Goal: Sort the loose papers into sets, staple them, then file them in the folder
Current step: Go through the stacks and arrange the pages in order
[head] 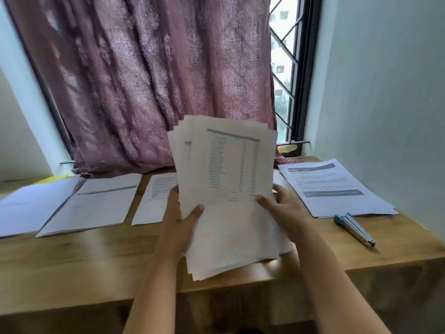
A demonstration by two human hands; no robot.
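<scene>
While we hold the fanned stack of papers (228, 189) upright above the wooden desk (96, 266), both hands clamp its lower half.

Our left hand (183, 222) grips the stack's left edge, thumb curled over the front sheet; our right hand (284, 210) pinches the right edge, thumb on the printed table. The raised sheets block our view of the desk's middle. Just beyond, a text sheet (156, 198) peeks out on the left, beside two more sets (94, 203); on the right lies another pile (337, 186) with a blue stapler (354, 229) near its front edge. Farthest back hang a mauve curtain (144, 80) and the window grille (286, 68).
</scene>
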